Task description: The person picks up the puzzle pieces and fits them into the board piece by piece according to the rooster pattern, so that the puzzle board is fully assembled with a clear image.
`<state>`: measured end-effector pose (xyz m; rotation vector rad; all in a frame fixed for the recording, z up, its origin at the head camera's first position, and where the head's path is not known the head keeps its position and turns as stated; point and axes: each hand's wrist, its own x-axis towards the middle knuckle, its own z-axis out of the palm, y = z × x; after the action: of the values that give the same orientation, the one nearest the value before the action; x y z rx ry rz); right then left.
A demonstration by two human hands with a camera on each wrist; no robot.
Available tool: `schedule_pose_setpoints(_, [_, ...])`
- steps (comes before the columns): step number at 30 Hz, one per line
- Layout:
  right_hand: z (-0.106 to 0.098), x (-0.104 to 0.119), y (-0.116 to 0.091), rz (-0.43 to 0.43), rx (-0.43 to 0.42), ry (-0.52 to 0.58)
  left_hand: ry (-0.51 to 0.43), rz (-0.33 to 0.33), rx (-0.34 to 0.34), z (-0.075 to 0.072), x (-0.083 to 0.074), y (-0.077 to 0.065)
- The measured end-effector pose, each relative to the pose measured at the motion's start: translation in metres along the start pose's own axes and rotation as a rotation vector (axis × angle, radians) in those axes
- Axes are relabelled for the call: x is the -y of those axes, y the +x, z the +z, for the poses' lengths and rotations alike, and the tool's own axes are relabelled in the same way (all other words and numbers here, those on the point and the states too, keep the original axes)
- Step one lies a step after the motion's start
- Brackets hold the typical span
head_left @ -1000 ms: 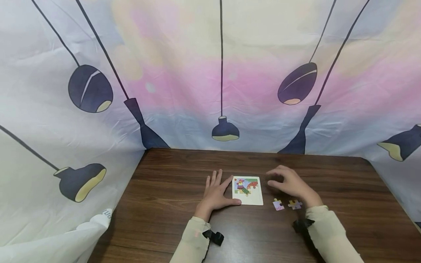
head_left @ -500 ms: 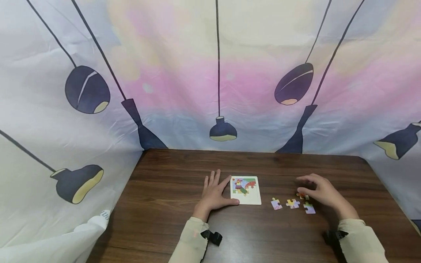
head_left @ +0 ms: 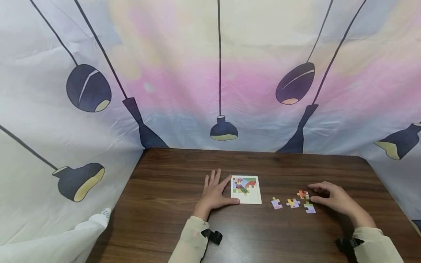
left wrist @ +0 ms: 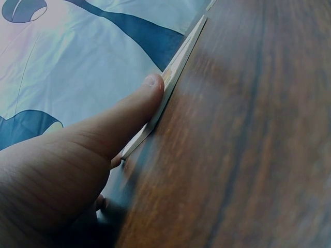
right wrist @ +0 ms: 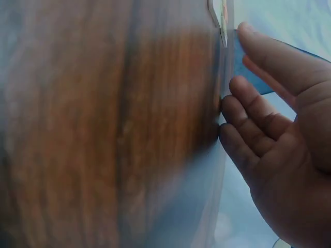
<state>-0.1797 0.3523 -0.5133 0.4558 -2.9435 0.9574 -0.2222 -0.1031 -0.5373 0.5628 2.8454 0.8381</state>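
A white square puzzle board [head_left: 252, 199] lies on the table, a partly filled rooster picture in its upper part. My left hand [head_left: 213, 197] is spread along the board's left side, thumb on the lower edge and index fingertip at the upper left corner. In the left wrist view the thumb [left wrist: 137, 103] rests against the thin board edge. My right hand [head_left: 340, 202] is beside the loose jigsaw pieces, fingers relaxed and nothing in it. Closest to its fingertips are a red-orange piece [head_left: 302, 194] and a purple-green piece [head_left: 309, 208].
Two more loose pieces, a purple one [head_left: 276, 204] and a yellow-purple one [head_left: 292, 203], lie between the board and the right hand. A cloth printed with hanging lamps [head_left: 184, 91] rises behind the dark wooden table [head_left: 171, 179] and along its left side.
My right hand has moved right from near the board to beyond the loose pieces, bringing a red-orange and a purple-green piece into view. The left hand stays at the board.
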Motion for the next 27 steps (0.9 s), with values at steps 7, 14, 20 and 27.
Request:
schedule_pose_setpoints(7, [0.0015, -0.0029, 0.0039, 0.001, 0.038, -0.032, -0.011, -0.002, 0.002, 0.0, -0.0001, 0.0009])
schedule_pose_setpoints(14, [0.0035, -0.0026, 0.0056, -0.027, 0.02, -0.049, -0.004, -0.003, 0.002, 0.0009, 0.0006, 0.0021])
schedule_pose_setpoints(20, [0.0046, 0.0001, 0.0058, -0.022, 0.035, -0.055, -0.004, 0.0, 0.001, 0.0004, 0.0, 0.002])
schedule_pose_setpoints(27, [0.0061, 0.0023, 0.0064, -0.037, 0.044, -0.041, -0.006, -0.001, -0.001, 0.0006, 0.0002, 0.0005])
